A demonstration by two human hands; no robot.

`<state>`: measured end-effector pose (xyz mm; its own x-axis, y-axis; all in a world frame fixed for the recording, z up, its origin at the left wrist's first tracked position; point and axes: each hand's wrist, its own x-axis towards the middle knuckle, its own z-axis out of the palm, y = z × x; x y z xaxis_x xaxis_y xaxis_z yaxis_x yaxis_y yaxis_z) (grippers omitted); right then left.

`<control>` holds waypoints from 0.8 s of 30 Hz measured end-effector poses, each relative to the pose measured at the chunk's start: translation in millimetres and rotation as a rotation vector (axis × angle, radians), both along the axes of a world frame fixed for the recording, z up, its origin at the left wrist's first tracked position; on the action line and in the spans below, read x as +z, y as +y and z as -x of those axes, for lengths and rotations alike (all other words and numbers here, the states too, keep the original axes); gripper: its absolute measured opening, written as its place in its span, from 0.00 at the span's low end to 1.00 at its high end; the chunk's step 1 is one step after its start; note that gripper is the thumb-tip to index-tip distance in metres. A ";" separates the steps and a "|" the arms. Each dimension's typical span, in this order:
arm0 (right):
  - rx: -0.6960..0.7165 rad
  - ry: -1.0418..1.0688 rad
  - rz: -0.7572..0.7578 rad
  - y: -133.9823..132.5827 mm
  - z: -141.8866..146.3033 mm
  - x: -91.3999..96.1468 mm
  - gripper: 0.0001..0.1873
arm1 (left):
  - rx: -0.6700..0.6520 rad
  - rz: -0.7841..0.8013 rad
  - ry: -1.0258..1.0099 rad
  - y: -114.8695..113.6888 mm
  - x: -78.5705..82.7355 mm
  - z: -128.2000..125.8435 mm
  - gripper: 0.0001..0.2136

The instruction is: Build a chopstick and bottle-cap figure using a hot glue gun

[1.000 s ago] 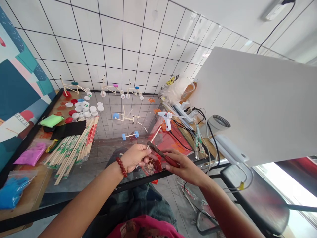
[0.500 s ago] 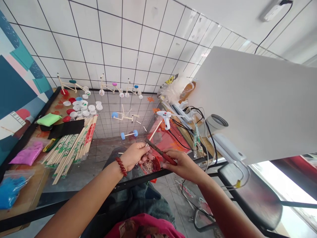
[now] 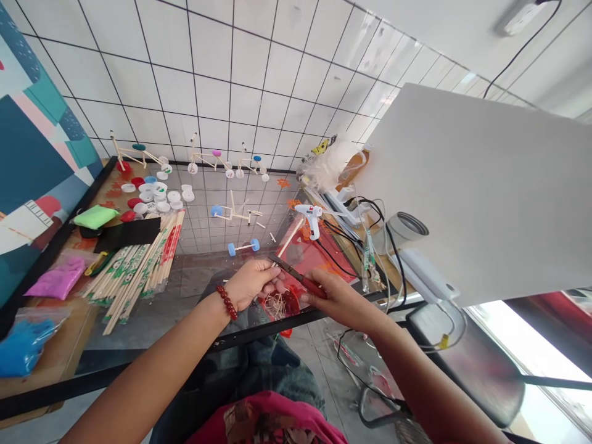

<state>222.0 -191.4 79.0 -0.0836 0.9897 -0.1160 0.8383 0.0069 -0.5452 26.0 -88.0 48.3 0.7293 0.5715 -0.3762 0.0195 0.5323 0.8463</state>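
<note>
My left hand (image 3: 254,280), with a bead bracelet at the wrist, is closed on a thin wooden stick (image 3: 289,240) that slants up and to the right. My right hand (image 3: 335,296) grips red-handled pliers (image 3: 296,272), whose dark jaws lie across the stick beside my left fingertips. Whether the jaws touch the stick I cannot tell. Under the hands sits a red bowl (image 3: 294,301) with short stick pieces in it. Ahead lie a part-built stick frame with a blue wheel (image 3: 216,211) and a stick axle (image 3: 243,248) joining two blue caps.
A white glue gun (image 3: 311,219) stands beyond the pliers, its cable trailing right. Bundled chopsticks (image 3: 139,271), bottle caps (image 3: 160,196) and bags of coloured clay (image 3: 58,277) lie left. Several small stick bicycles line the wall. A white board (image 3: 476,197) rises at right.
The view has shifted slightly, so the table things appear a little further right. Both hands keep their grips on the stick and pliers, almost in the same place.
</note>
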 end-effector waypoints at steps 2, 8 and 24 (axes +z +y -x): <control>-0.074 0.080 0.029 2.6 -3.4 -6.5 0.17 | -0.002 -0.003 0.002 -0.3 0.0 0.1 0.12; 0.034 -0.018 0.128 13.3 -9.1 -14.8 0.17 | -0.006 -0.028 0.018 -2.3 0.3 -0.7 0.11; -0.015 -0.288 0.092 37.0 9.7 -16.0 0.08 | 0.114 -0.088 0.076 6.8 -2.9 0.4 0.12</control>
<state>212.3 -154.4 63.0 -0.0202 0.9749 -0.2217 0.9581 -0.0445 -0.2830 25.6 -81.2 45.4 0.6295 0.6818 -0.3727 0.0289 0.4588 0.8881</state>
